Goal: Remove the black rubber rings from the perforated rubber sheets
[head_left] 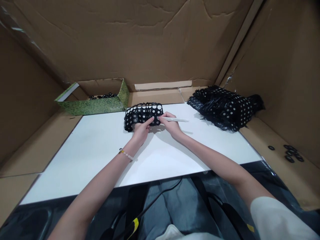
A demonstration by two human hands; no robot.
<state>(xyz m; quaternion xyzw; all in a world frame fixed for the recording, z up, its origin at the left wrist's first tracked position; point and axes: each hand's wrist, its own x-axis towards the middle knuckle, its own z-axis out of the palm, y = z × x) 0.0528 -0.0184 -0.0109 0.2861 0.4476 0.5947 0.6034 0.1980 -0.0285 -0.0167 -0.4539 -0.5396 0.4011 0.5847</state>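
Note:
My left hand (141,130) and my right hand (171,126) hold a curled black sheet with rows of round white dots (143,114) on a white board (100,153). The left fingers press on the sheet's near side. My right hand grips a slim white pen-like tool (177,119), its tip at the sheet's right end. A beaded bracelet (126,154) circles my left wrist. A large heap of the same dotted black sheet (223,108) lies at the board's far right corner, apart from both hands.
A green patterned box (90,107) stands at the far left of the board, holding black rings (103,96). Several black rings (291,153) lie on the cardboard to the right. Cardboard walls (125,40) surround the board.

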